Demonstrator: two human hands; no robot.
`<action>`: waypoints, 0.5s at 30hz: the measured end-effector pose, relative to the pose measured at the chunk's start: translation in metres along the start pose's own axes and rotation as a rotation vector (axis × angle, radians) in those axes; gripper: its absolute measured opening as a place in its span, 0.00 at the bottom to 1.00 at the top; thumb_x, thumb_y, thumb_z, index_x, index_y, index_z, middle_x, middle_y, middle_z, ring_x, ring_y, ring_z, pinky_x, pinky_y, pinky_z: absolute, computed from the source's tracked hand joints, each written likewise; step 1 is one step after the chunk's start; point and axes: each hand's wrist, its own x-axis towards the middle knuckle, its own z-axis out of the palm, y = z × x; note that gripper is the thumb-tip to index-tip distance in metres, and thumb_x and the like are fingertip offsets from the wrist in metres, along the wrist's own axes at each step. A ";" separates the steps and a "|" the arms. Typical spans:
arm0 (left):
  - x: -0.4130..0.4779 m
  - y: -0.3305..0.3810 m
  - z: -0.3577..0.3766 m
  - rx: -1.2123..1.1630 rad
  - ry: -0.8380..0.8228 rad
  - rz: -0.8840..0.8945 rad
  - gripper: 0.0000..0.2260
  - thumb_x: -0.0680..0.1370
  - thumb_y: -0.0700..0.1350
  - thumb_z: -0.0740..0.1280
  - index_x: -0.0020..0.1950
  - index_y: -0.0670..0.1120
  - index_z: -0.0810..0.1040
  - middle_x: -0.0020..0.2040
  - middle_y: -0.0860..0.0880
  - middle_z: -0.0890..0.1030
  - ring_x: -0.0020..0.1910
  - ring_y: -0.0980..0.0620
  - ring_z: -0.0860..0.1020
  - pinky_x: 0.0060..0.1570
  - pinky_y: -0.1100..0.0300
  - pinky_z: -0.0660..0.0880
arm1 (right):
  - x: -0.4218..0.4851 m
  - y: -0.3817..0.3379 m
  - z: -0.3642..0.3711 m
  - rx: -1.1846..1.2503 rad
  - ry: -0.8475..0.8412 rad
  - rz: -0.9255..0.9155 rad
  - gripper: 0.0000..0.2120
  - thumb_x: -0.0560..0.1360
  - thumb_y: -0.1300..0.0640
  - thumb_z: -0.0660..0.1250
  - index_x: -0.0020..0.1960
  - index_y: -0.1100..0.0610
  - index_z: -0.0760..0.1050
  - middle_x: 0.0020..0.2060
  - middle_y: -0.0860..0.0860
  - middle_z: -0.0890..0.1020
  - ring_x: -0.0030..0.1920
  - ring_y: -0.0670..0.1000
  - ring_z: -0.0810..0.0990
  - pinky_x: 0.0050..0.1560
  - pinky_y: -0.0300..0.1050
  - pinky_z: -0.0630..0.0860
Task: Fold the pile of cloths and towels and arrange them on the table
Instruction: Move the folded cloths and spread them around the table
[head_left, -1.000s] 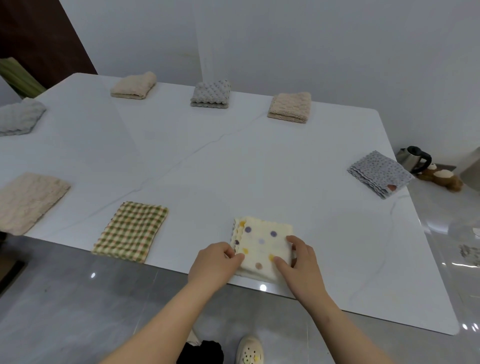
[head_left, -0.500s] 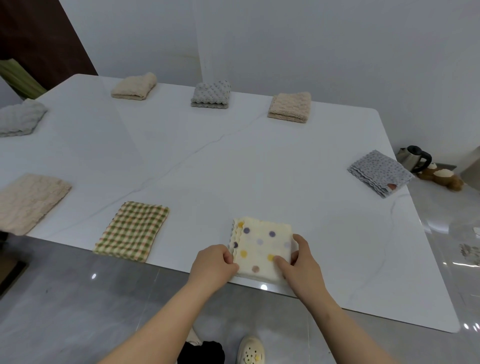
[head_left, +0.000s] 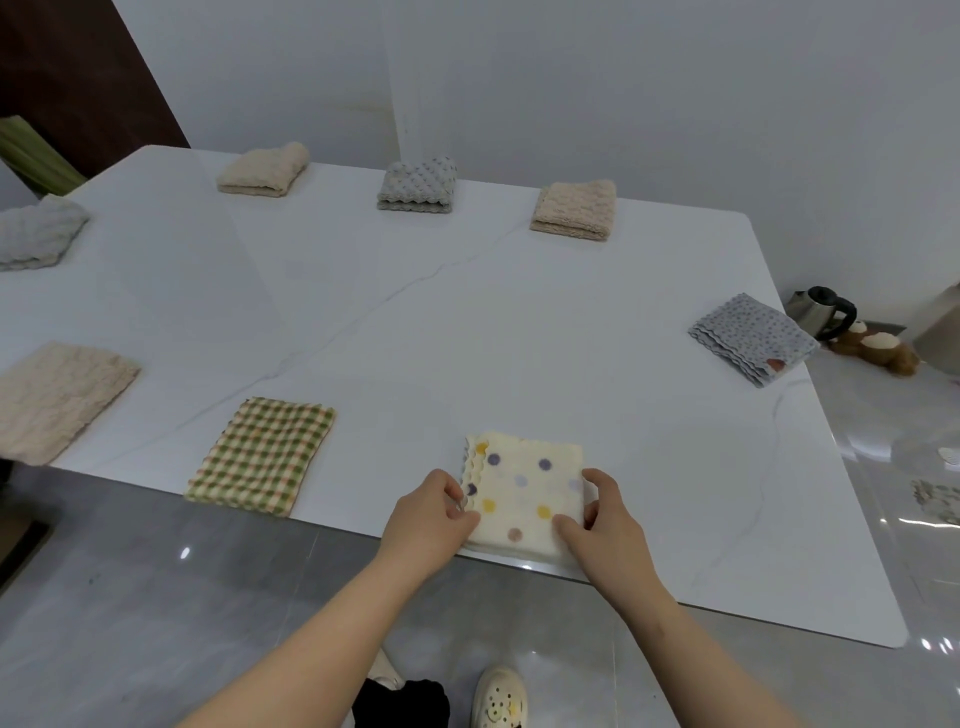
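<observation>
Head view showed my hands, left (head_left: 434, 514) and right (head_left: 605, 522), pinching the folded dotted cloth (head_left: 527, 491) at the bench (head_left: 467, 322) edge; squaring it, I judged, releasing next.

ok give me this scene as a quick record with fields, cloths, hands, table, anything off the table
table: white marble-look top
folded cloths on table: eight
in hand: dotted cloth, at the near edge
left hand: gripping the dotted cloth's left side
right hand: gripping its right side
near row: checked cloth, beige cloth
far row: three folded towels, cream, grey, tan
right edge: grey cloth
left edge: pale grey towel
on floor: kettle, soft toy
</observation>
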 end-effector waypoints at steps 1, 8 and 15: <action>0.000 -0.001 0.001 0.011 0.003 0.005 0.06 0.74 0.43 0.67 0.46 0.49 0.70 0.36 0.54 0.75 0.40 0.55 0.73 0.35 0.69 0.66 | -0.001 0.002 0.000 -0.009 0.004 -0.005 0.24 0.74 0.59 0.63 0.68 0.53 0.61 0.34 0.48 0.72 0.39 0.50 0.74 0.45 0.44 0.71; -0.002 -0.005 0.003 0.003 0.023 -0.018 0.10 0.73 0.42 0.69 0.38 0.54 0.71 0.35 0.56 0.76 0.39 0.57 0.74 0.36 0.70 0.67 | -0.004 0.012 -0.002 0.016 0.016 0.017 0.06 0.73 0.59 0.63 0.48 0.56 0.68 0.35 0.49 0.73 0.38 0.52 0.72 0.45 0.48 0.72; -0.006 -0.003 0.004 -0.024 0.025 -0.022 0.10 0.73 0.41 0.69 0.38 0.54 0.72 0.34 0.55 0.77 0.39 0.54 0.75 0.40 0.67 0.70 | -0.006 0.017 -0.004 -0.055 -0.009 0.016 0.09 0.71 0.58 0.63 0.36 0.54 0.63 0.32 0.52 0.74 0.35 0.53 0.72 0.42 0.50 0.73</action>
